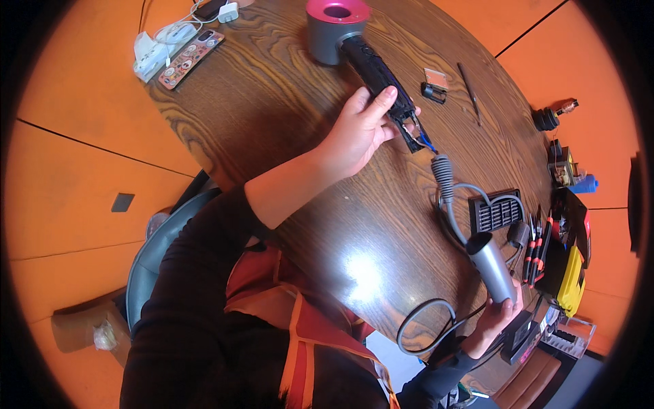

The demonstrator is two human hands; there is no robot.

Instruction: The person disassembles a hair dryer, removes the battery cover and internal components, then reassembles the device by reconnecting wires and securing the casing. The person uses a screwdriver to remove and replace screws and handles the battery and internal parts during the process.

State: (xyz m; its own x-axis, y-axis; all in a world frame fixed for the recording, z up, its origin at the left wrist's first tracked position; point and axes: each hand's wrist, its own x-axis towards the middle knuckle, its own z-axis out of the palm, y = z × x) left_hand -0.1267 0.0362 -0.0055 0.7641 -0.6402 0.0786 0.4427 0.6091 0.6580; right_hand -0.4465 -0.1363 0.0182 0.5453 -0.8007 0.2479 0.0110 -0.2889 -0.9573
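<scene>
My left hand (361, 133) grips the opened black handle (368, 68) of a grey-and-pink hair dryer (323, 37), with exposed wires (426, 140) at its lower end. From these wires runs a grey cable with a ribbed strain relief (441, 177), looping down across the wooden table (272, 116). My right hand (497, 317) holds a hollow grey cylindrical sleeve (487, 262) at the lower right, near the cable. Small loose parts (434, 94) and a thin dark tool (470, 92) lie right of the dryer.
A phone (191, 59), power strip (153, 54) and charger sit at the upper left. Along the right edge are a bit case (496, 213), several screwdrivers (535, 249), a yellow toolbox (572, 279) and other gear (565, 163). A chair (150, 259) stands at the left.
</scene>
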